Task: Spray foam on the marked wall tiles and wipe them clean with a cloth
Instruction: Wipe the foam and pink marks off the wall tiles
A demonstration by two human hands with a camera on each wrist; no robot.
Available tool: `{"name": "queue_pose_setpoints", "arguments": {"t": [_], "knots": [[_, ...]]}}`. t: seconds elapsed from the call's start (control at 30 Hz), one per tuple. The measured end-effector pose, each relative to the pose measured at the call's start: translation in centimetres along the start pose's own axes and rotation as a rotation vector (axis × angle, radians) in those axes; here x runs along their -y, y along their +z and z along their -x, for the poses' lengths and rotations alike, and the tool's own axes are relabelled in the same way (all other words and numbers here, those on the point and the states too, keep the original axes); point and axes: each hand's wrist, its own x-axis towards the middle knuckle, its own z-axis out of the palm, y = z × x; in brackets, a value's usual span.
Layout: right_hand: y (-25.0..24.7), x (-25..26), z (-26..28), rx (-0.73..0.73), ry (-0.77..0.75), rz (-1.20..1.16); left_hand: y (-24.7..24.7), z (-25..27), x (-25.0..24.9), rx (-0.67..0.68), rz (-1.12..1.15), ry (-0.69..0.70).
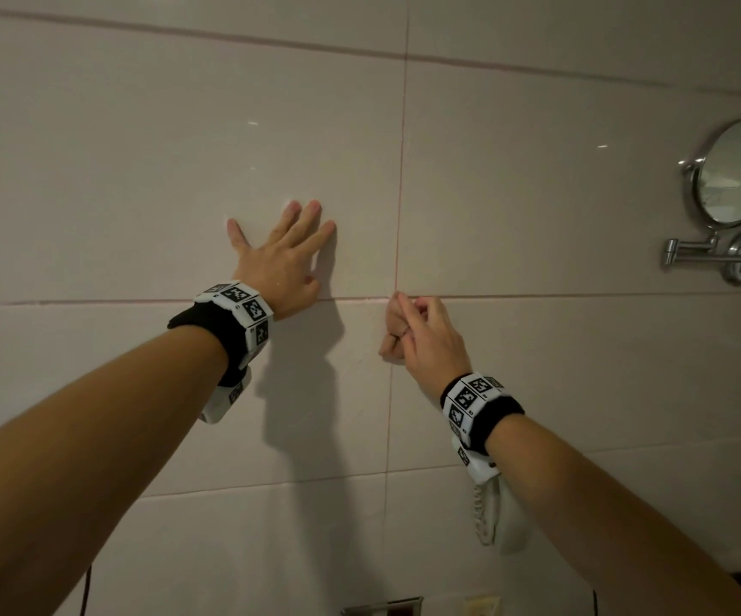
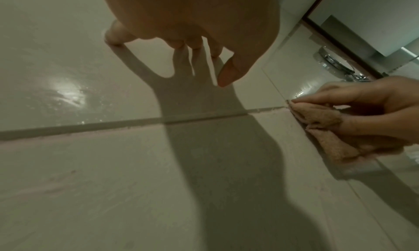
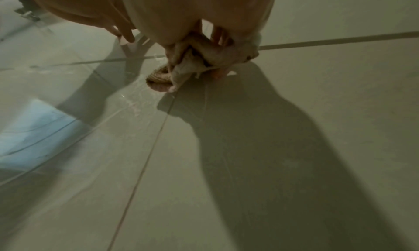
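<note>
My left hand (image 1: pixel 282 251) lies flat against a glossy beige wall tile (image 1: pixel 137 193), fingers spread and straight; the left wrist view shows its fingertips (image 2: pixel 197 45) touching the tile. To its right, my right hand (image 1: pixel 413 329) grips a bunched pinkish cloth (image 2: pixel 322 122) and presses it to the wall where the horizontal and vertical grout lines (image 1: pixel 394 297) cross. The cloth (image 3: pixel 199 57) hangs crumpled from my curled fingers in the right wrist view. Wet streaks (image 3: pixel 136 104) shine on the tile beside it. No spray can is in view.
A round chrome mirror (image 1: pixel 739 171) on a swing arm is fixed to the wall at the right. A white wall phone with a coiled cord (image 1: pixel 499 513) hangs under my right wrist. Small fixtures (image 1: pixel 382 609) sit at the bottom edge.
</note>
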Motion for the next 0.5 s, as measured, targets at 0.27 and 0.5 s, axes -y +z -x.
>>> {"name": "queue_pose_setpoints", "arguments": {"t": [0.27, 0.5], "knots": [[-0.24, 0.15, -0.11, 0.134, 0.041, 0.047, -0.65, 0.12, 0.08, 0.037, 0.034, -0.008], [-0.24, 0.64, -0.44, 0.131, 0.058, 0.048, -0.57, 0.23, 0.18, 0.001, 0.026, 0.003]]}}
